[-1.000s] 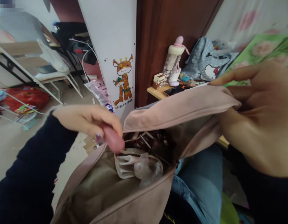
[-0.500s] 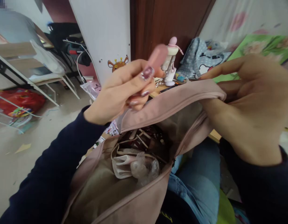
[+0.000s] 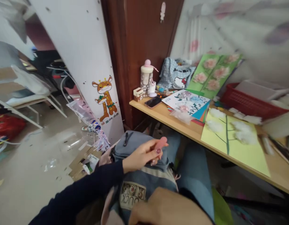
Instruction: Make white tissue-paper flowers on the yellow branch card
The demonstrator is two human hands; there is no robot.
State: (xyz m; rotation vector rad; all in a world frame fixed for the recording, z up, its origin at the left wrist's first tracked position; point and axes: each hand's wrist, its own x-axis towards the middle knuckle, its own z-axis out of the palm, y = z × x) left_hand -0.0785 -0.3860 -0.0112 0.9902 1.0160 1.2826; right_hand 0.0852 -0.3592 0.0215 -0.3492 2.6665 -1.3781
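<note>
My left hand (image 3: 144, 156) is closed around a small pink stick with rounded ends (image 3: 161, 143), its exact kind unclear. Beneath that hand lies a blue-grey and pink backpack (image 3: 156, 176) on my lap, with a patch of pictures and letters (image 3: 133, 194) on its front. At the bottom edge my right hand (image 3: 167, 206) is blurred, over the lower part of the backpack. Its fingers are mostly out of sight, so whether it grips the bag does not show. The inside of the backpack is hidden.
On the wooden desk (image 3: 188, 131) are a phone (image 3: 153, 102), a water bottle (image 3: 146, 79), a small box (image 3: 138, 93), flower pictures (image 3: 185, 101) and a red basket (image 3: 249, 103). A white panel with giraffes (image 3: 88, 62) stands left. Scraps and cardboard (image 3: 80, 162) litter the floor.
The backpack's open top has been folded down, and its blue-grey front now faces up. My left hand has lowered with the pink stick; my right hand has left the bag's rim and moved down.
</note>
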